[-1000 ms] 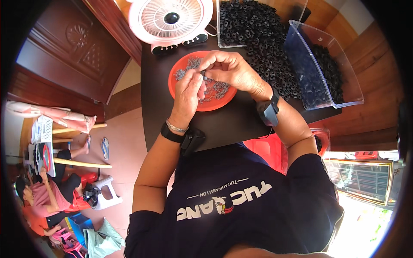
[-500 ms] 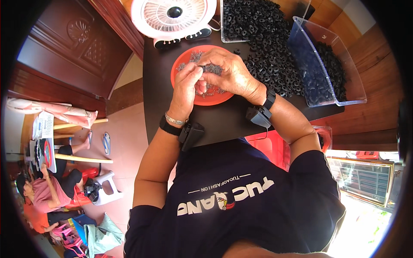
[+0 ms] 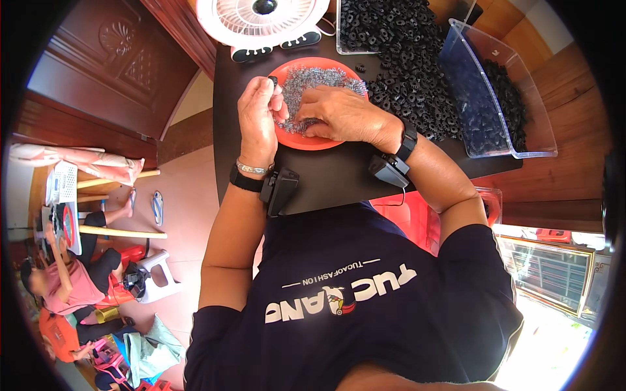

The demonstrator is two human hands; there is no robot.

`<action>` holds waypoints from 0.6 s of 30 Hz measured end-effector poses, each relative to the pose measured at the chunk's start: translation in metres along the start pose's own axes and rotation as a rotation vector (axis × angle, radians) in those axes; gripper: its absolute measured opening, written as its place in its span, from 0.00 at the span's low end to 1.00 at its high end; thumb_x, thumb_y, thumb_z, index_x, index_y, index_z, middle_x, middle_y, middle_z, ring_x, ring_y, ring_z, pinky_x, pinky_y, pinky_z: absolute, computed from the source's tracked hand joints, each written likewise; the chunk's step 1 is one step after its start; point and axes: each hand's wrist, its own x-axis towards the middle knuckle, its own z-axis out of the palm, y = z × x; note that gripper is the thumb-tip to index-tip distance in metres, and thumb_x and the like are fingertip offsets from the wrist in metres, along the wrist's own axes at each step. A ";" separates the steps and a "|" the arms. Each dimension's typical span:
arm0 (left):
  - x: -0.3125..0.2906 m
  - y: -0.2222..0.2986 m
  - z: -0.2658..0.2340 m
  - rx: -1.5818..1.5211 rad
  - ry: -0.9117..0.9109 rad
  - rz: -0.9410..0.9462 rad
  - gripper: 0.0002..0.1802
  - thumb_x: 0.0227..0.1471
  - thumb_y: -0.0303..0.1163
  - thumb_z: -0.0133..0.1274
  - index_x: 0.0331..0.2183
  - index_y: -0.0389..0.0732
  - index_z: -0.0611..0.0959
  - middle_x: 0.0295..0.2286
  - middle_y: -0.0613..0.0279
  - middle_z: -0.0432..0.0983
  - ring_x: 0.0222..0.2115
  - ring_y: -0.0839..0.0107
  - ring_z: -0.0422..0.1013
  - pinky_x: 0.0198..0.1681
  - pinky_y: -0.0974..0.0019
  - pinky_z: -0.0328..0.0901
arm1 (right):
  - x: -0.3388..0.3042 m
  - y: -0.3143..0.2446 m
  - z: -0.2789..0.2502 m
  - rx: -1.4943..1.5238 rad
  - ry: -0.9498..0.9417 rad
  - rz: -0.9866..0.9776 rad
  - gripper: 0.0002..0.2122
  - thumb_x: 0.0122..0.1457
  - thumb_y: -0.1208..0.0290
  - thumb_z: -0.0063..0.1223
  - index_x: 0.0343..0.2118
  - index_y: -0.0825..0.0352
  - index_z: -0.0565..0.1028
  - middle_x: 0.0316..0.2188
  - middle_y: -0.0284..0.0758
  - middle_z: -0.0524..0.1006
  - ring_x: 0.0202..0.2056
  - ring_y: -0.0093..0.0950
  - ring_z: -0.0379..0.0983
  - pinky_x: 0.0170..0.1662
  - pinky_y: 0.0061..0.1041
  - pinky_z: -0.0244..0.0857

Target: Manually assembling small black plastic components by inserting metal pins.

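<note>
A round red plate (image 3: 306, 144) on the dark table holds a heap of small silvery pieces that look like metal springs (image 3: 326, 78). My left hand (image 3: 258, 120) is at the plate's left rim, thumb and forefinger closed on a small black plastic piece (image 3: 272, 80). Its other fingers curl inward. Over the plate, my right hand (image 3: 345, 116) has its fingers bent down and drawn together among the springs; what the tips grip is hidden. Many more black plastic pieces (image 3: 417, 98) lie piled loose to the right of the plate.
A white fan (image 3: 261, 32) stands behind the plate. At the right, a clear bin (image 3: 482, 98) holds more black pieces, and another clear tray (image 3: 357, 51) sits at the back. People (image 3: 72, 280) sit by a low table at the far left, near a white stool (image 3: 160, 277).
My hands were together above the plate and are now apart. The left moved left with the black piece; the right came down into the springs.
</note>
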 end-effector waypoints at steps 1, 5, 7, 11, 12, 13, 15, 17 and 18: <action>0.000 0.000 0.000 -0.010 0.010 -0.004 0.14 0.59 0.40 0.42 0.27 0.41 0.70 0.19 0.69 0.61 0.18 0.75 0.61 0.22 0.73 0.55 | 0.001 0.003 0.001 0.019 0.025 -0.028 0.11 0.48 0.71 0.59 0.36 0.63 0.75 0.35 0.37 0.71 0.39 0.38 0.70 0.40 0.36 0.66; -0.001 0.000 0.001 0.001 -0.005 -0.009 0.13 0.59 0.39 0.42 0.27 0.42 0.69 0.19 0.69 0.61 0.18 0.76 0.62 0.22 0.73 0.55 | 0.001 0.004 -0.004 -0.013 -0.040 0.112 0.09 0.49 0.70 0.57 0.34 0.63 0.76 0.34 0.35 0.73 0.39 0.38 0.71 0.42 0.35 0.66; 0.000 -0.002 0.001 0.014 -0.039 -0.042 0.12 0.60 0.38 0.41 0.27 0.42 0.69 0.19 0.69 0.62 0.18 0.76 0.63 0.22 0.74 0.56 | 0.000 0.006 -0.006 0.001 0.042 0.131 0.07 0.50 0.71 0.56 0.32 0.64 0.76 0.30 0.36 0.75 0.35 0.39 0.73 0.39 0.35 0.67; 0.000 -0.002 0.003 0.050 -0.075 -0.071 0.11 0.60 0.36 0.41 0.28 0.41 0.70 0.19 0.70 0.62 0.18 0.77 0.63 0.22 0.74 0.56 | 0.000 0.013 -0.012 0.280 0.132 0.290 0.06 0.52 0.72 0.55 0.32 0.67 0.77 0.27 0.37 0.77 0.31 0.32 0.75 0.36 0.27 0.68; 0.000 -0.002 0.003 0.048 -0.076 -0.078 0.11 0.59 0.36 0.41 0.28 0.41 0.71 0.19 0.70 0.63 0.19 0.77 0.63 0.23 0.74 0.55 | 0.001 0.014 -0.012 0.280 0.134 0.291 0.06 0.52 0.72 0.55 0.32 0.67 0.77 0.27 0.37 0.77 0.31 0.32 0.75 0.36 0.27 0.68; 0.001 -0.003 0.003 0.044 -0.079 -0.084 0.11 0.59 0.36 0.41 0.29 0.40 0.71 0.19 0.70 0.63 0.19 0.77 0.63 0.23 0.74 0.55 | 0.000 0.016 -0.014 0.312 0.155 0.324 0.06 0.52 0.72 0.55 0.31 0.67 0.77 0.28 0.37 0.77 0.31 0.31 0.75 0.36 0.26 0.68; 0.000 -0.004 0.003 0.037 -0.079 -0.080 0.11 0.59 0.36 0.41 0.29 0.40 0.72 0.19 0.70 0.63 0.19 0.77 0.63 0.23 0.74 0.55 | 0.000 0.016 -0.016 0.339 0.190 0.327 0.05 0.52 0.72 0.55 0.31 0.68 0.77 0.28 0.36 0.77 0.32 0.30 0.75 0.37 0.26 0.68; -0.001 -0.002 0.003 0.047 -0.082 -0.074 0.12 0.59 0.37 0.41 0.30 0.40 0.72 0.19 0.70 0.63 0.19 0.77 0.63 0.23 0.75 0.55 | 0.000 0.013 -0.017 0.298 0.226 0.245 0.05 0.51 0.73 0.56 0.31 0.68 0.77 0.28 0.36 0.77 0.32 0.31 0.75 0.37 0.27 0.68; 0.000 -0.002 0.003 0.046 -0.090 -0.073 0.12 0.59 0.37 0.41 0.30 0.40 0.72 0.19 0.70 0.63 0.19 0.77 0.63 0.23 0.75 0.55 | 0.000 0.012 -0.017 0.293 0.226 0.239 0.05 0.51 0.73 0.56 0.31 0.67 0.77 0.28 0.37 0.77 0.32 0.31 0.75 0.37 0.27 0.69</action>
